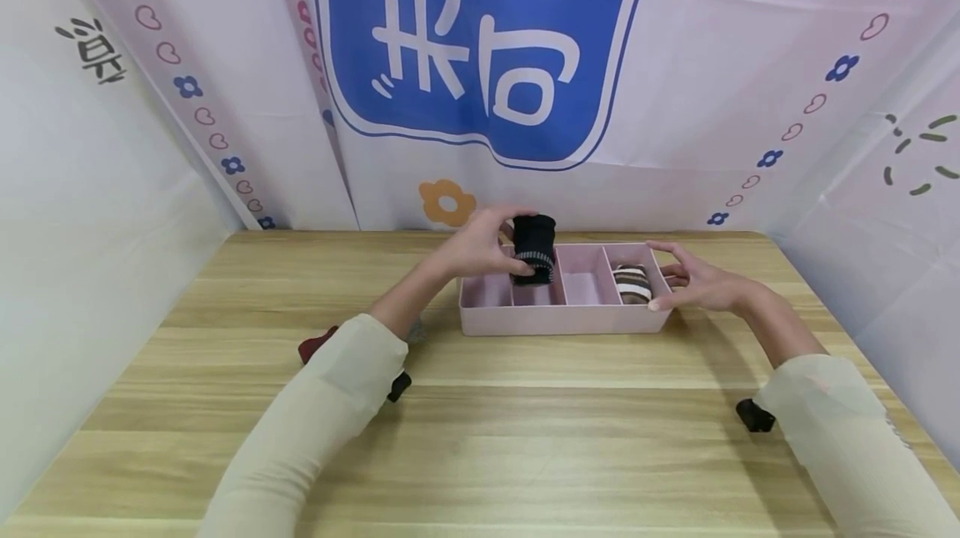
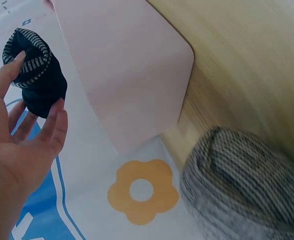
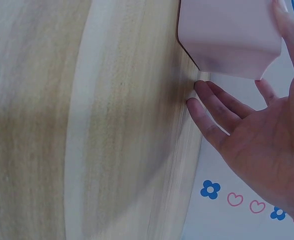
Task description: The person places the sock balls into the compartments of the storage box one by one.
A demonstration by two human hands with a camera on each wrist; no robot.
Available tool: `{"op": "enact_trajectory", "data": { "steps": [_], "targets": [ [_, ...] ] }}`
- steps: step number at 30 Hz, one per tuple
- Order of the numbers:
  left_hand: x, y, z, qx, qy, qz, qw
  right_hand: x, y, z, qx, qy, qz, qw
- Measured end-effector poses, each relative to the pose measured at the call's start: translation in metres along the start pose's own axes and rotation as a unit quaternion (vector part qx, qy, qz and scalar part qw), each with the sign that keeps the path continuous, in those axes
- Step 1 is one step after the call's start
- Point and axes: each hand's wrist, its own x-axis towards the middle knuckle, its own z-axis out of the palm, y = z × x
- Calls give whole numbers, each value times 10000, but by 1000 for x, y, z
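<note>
Between thumb and fingers, my left hand [image 1: 480, 246] [image 2: 29, 135] pinches a rolled black sock [image 1: 534, 242] [image 2: 44, 92] with a grey-striped cuff. It is held upright over the second compartment from the left of a pink divided box [image 1: 562, 321] [image 2: 122, 70] [image 3: 229, 37]. My right hand [image 1: 701, 281] [image 3: 264, 135] grips the box's right end, thumb at the near corner and a finger at the far corner; its other fingers are spread beside the end wall. A brown-and-white striped roll [image 1: 633, 284] lies in the rightmost compartment.
On the wooden table [image 1: 525, 438], a dark red roll [image 1: 317, 344], a grey roll [image 1: 417, 331] [image 2: 242, 185] and a black roll [image 1: 400, 386] lie around the left forearm. Another black roll [image 1: 754, 415] is beside the right sleeve. A printed cloth [image 1: 637, 188] hangs behind the box.
</note>
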Motion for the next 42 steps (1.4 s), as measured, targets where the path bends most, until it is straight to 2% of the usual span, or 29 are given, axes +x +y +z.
{"op": "enact_trajectory", "data": {
  "steps": [5, 15, 24, 37, 42],
  "targets": [
    [8, 3, 8, -10, -89, -71, 9999, 1, 1, 1, 28, -43, -55, 10000],
    [24, 10, 28, -34, -232, 42, 9997, 3, 0, 1, 86, -43, -87, 9999],
    [34, 12, 46, 264, -119, 136, 9995, 2, -1, 1, 60, -75, -157, 9998],
    [41, 16, 60, -136, -58, -291, 9995, 2, 0, 1, 75, -57, -61, 9999],
    [43, 17, 64, -196, 4, -260, 9995, 0, 0, 0, 29, 1, -5, 10000]
  ]
}}
